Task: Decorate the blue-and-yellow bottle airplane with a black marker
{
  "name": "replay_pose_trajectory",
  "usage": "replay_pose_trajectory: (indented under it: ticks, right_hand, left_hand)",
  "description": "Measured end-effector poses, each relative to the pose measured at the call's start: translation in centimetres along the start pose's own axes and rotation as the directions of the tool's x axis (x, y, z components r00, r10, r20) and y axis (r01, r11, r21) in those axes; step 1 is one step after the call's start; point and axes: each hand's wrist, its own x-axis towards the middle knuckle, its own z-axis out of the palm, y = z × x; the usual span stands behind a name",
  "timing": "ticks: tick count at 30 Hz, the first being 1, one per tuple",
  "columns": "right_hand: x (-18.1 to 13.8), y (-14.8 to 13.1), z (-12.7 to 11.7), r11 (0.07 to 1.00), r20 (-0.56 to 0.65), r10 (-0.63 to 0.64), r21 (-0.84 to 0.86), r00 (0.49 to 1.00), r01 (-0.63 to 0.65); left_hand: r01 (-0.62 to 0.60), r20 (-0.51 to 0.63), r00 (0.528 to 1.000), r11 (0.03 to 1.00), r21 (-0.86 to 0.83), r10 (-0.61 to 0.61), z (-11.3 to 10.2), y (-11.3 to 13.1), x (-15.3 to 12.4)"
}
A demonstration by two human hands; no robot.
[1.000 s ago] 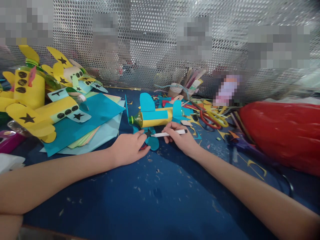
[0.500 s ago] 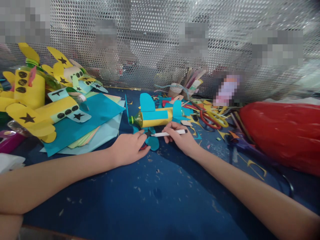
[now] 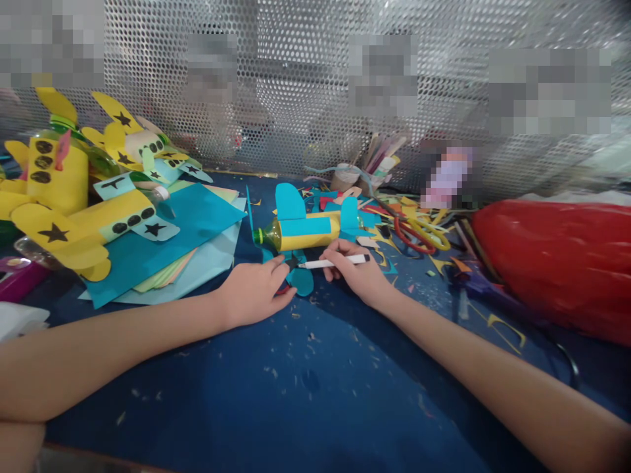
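A bottle aeroplane [image 3: 305, 231] with a yellow body and blue paper wings lies on the blue table [image 3: 305, 387]. In front of it my right hand [image 3: 357, 270] grips a white marker [image 3: 331, 263], whose tip rests on a black star on the blue wing [image 3: 300, 279]. My left hand [image 3: 254, 292] lies on the table beside that wing, fingers curled, the fingertips pressing its edge down.
Several finished yellow aeroplanes [image 3: 73, 197] stand at the left on a stack of blue and pale paper sheets [image 3: 177, 236]. Scissors [image 3: 419, 233] and paper scraps lie behind my right hand. A red plastic bag [image 3: 557, 263] fills the right. A perforated metal screen [image 3: 305, 85] closes the back.
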Motion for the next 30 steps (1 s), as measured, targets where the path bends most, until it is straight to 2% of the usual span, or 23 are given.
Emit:
replay_pose_trajectory:
  ticks: [5,30]
  right_hand:
    - [0.07,0.15,-0.1,1.0,-0.029,-0.014,-0.025,0.999,0.013]
    - [0.13,0.26,-0.06,1.0,-0.047,-0.004,0.024,0.999,0.005]
  left_hand:
    - [0.004,0.031,1.0,1.0,0.014,-0.004,-0.06,0.0,0.03]
    - [0.008,0.026,1.0,1.0,0.012,-0.009,0.12,-0.03,0.04]
